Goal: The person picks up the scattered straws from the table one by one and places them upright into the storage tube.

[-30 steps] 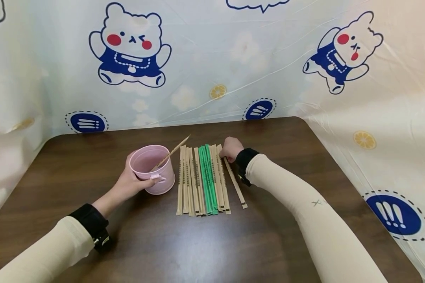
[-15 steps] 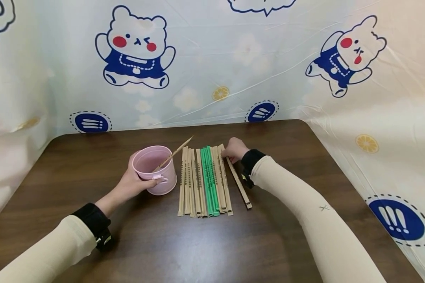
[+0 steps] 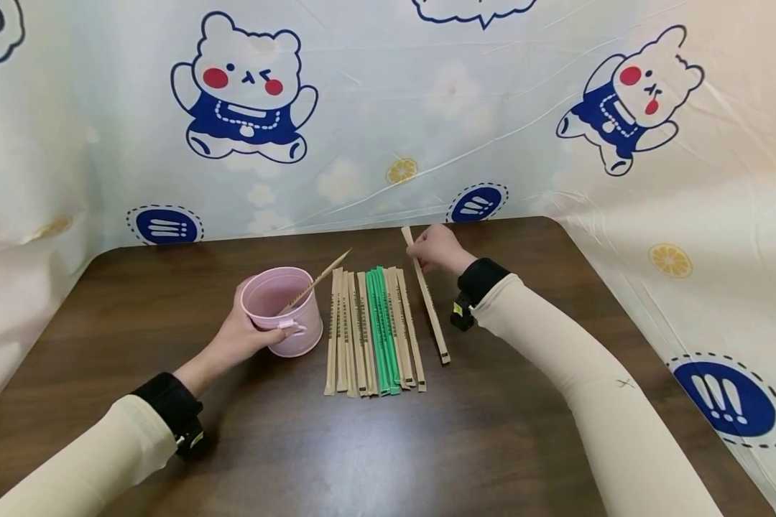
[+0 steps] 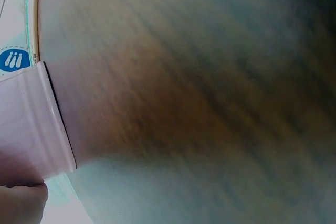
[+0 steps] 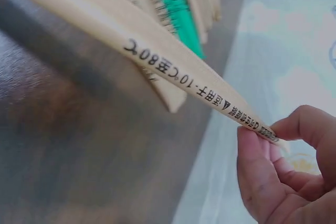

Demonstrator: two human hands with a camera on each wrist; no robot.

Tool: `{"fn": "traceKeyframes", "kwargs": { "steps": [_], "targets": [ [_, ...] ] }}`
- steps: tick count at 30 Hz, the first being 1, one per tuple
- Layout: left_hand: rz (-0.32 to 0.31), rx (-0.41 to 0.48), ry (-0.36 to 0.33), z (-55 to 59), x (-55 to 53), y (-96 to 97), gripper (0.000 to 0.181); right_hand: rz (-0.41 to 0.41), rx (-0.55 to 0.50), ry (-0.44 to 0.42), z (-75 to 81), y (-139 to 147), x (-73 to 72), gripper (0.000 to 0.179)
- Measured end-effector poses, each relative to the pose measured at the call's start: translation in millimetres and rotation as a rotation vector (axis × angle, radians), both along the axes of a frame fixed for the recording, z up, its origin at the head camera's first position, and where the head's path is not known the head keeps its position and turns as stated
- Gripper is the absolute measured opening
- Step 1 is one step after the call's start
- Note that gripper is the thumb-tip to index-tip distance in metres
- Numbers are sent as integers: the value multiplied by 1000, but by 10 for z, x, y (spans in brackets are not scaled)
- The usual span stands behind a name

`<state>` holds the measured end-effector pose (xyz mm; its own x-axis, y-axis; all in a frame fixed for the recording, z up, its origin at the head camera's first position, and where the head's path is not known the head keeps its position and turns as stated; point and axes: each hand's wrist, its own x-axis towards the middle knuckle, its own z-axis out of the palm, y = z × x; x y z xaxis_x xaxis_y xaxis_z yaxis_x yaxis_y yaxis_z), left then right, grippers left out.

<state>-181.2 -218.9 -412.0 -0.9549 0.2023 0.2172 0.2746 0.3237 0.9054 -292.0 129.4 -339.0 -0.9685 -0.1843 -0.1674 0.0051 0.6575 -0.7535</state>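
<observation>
A pink bucket-like cup (image 3: 297,327) stands on the table, and my left hand (image 3: 242,327) grips it round its side, thumb near the small handle. One paper-wrapped straw (image 3: 317,281) leans inside it, its end sticking out past the rim. My right hand (image 3: 441,248) pinches another brown paper-wrapped straw (image 3: 430,305) near its far end, between thumb and fingers; printed characters show on this straw in the right wrist view. To the left of it lies a row of brown wrapped straws (image 3: 351,334), with several green wrapped straws (image 3: 381,334) among them.
Everything stands on a dark brown wooden table (image 3: 362,452) with rounded far corners. A pale curtain (image 3: 375,86) printed with cartoon bears hangs behind it and along the sides.
My right hand has moved away and slightly right, drawing the pinched straw off from the row. My left hand and the pink cup have stayed in place.
</observation>
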Motion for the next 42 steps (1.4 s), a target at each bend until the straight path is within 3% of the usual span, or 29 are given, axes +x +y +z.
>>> {"fn": "traceKeyframes", "kwargs": {
  "steps": [6, 19, 29, 36, 42],
  "targets": [
    [2, 0, -16, -5, 13, -5, 96, 3, -75, 120, 224, 4, 24, 14],
    [-2, -5, -18, -32, 19, -10, 96, -21, -240, 319, 628, -111, 115, 19],
    [-11, 7, 6, -56, -13, 5, 95, 36, -489, 515, 996, -382, 276, 20],
    [-24, 26, 28, -48, -25, 14, 94, 96, -656, 519, 1161, -633, 429, 24],
    [-35, 44, 47, -50, -15, -4, 94, 167, -692, 471, 1157, -832, 523, 22]
  ]
}}
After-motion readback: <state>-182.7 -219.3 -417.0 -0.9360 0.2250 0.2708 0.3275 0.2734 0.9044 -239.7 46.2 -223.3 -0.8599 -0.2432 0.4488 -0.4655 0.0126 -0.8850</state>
